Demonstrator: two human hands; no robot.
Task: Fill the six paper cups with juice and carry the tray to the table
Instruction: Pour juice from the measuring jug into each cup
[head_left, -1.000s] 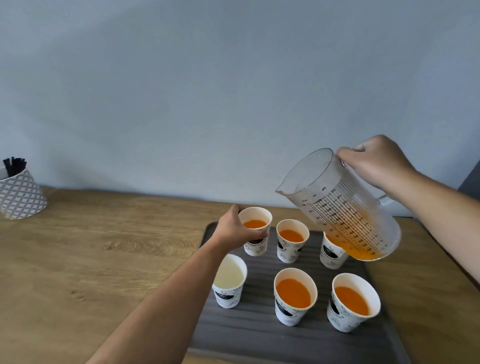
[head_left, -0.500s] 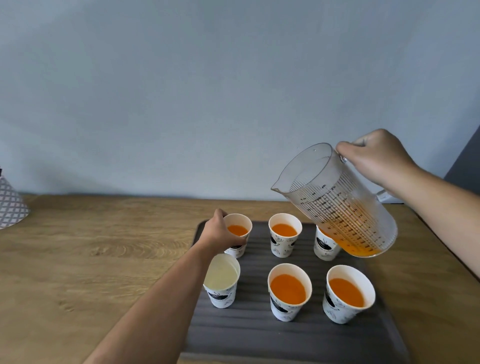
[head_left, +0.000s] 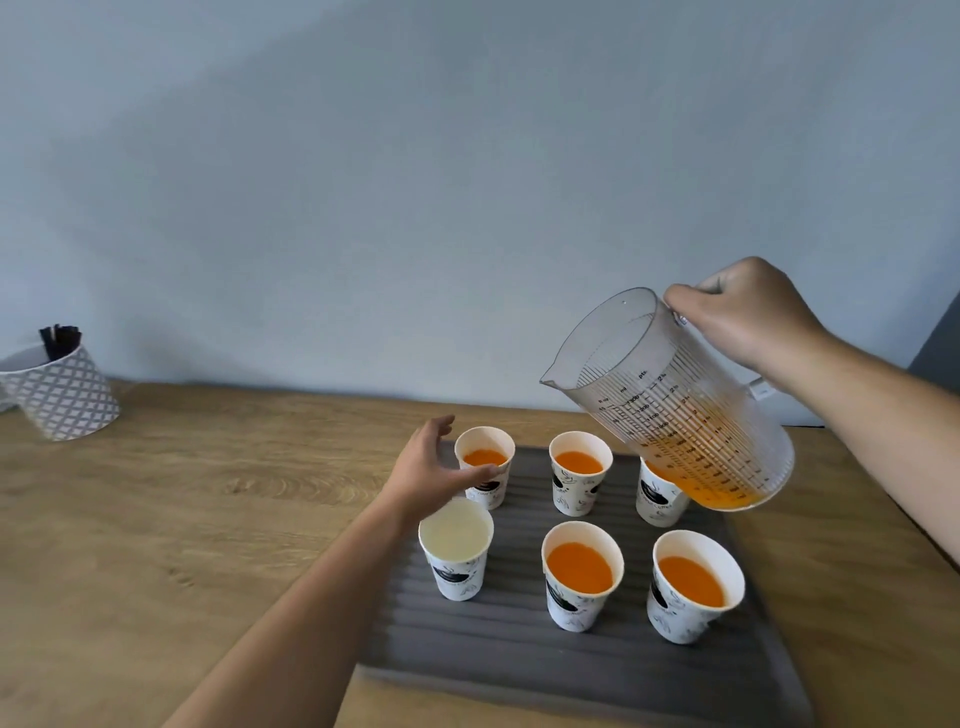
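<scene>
Jug (head_left: 675, 410): your right hand (head_left: 748, 317) grips its handle; long axis tilted, spout pointing left, away from that hand.
Left hand (head_left: 434, 470): yours, open, fingers beside the far-left cup (head_left: 485, 467).
Empty cup (head_left: 457, 551): just below that hand.

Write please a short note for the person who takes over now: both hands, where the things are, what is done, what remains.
Left hand: open, fingers against the far-left white printed paper cup, not gripping.
Right hand: holds the clear plastic measuring jug by its handle, tilted above the far-right cup, a little orange juice left, none pouring.
Six cups stand on the dark grey ribbed tray on the wooden counter.
Done: five cups hold juice.
Left: fill the near-left cup, which holds no orange juice, then carry the tray.
</scene>
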